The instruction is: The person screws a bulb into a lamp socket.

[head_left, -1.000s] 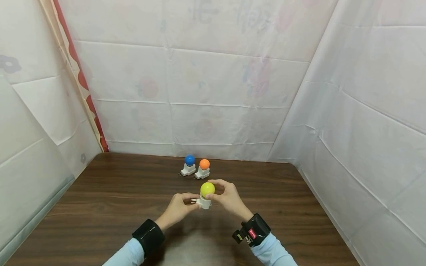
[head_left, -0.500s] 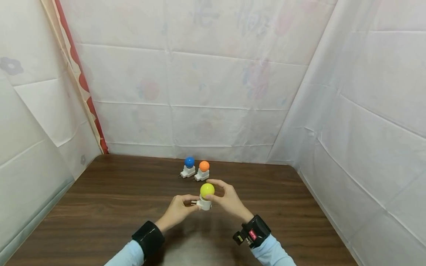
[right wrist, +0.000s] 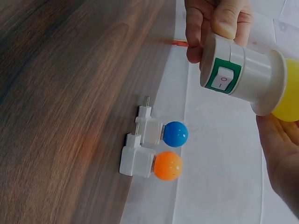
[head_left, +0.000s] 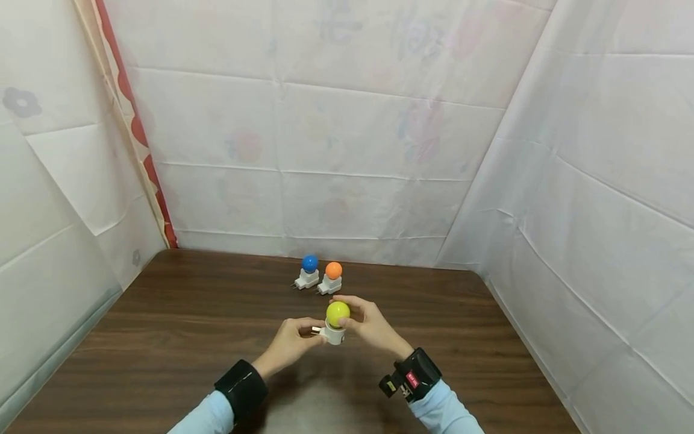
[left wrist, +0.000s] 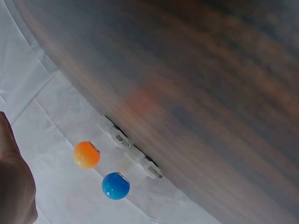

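Observation:
My left hand [head_left: 290, 342] pinches a white plug-in lamp socket [head_left: 333, 336] by its plug side, raised above the table. In the right wrist view the socket shows a rocker switch [right wrist: 223, 78] framed in green. A yellow light bulb [head_left: 338, 313] sits upright in the socket's top; its base is hidden inside. My right hand [head_left: 374, 328] holds this bulb between thumb and fingers from the right. The left wrist view shows part of the left hand [left wrist: 16, 186] at its edge, without the socket.
Two more white plug-in sockets stand farther back on the dark wooden table [head_left: 162, 337], one with a blue bulb [head_left: 309, 263], the other with an orange bulb [head_left: 333, 270]. White sheeting [head_left: 336, 132] encloses the table's back and sides.
My right hand's fingers have shifted slightly left around the yellow bulb. The left hand keeps its hold on the socket, almost still. The blue and orange bulbs stay where they were.

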Demonstrator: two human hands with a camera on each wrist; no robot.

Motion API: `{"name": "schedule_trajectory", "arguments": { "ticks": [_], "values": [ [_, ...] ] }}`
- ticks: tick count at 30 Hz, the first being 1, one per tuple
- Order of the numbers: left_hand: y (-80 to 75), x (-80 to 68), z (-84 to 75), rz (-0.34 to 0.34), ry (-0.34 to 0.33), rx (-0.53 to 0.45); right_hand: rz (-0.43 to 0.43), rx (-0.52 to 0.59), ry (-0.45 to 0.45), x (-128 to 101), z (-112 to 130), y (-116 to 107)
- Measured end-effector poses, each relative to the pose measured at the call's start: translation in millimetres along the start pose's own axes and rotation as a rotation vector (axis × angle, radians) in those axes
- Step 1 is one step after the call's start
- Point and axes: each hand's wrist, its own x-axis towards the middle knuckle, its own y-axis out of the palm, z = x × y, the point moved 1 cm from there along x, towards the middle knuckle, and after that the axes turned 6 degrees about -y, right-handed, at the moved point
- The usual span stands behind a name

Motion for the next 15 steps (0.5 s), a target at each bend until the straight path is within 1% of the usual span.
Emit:
{"name": "schedule_trajectory", "arguments": {
  "ticks": [3,8,12,15],
  "values": [
    [-0.4,-0.3,-0.3,-0.004,0.002,0.001,-0.024,0.005,0.029,1,-1,1],
    [-1.7,0.3,3.9,-0.018,-0.004,0.002,-0.058,0.004,0.042,1,2,4],
    [-1.3,6.0,18.9,-0.034,0.006,0.01,-0.066,-0.004,0.038,2,4,6],
    [-0.6,10.3,30.4,-0.044,0.015,0.016,-0.075,-0.008,0.021,4,-1,6]
  ]
}}
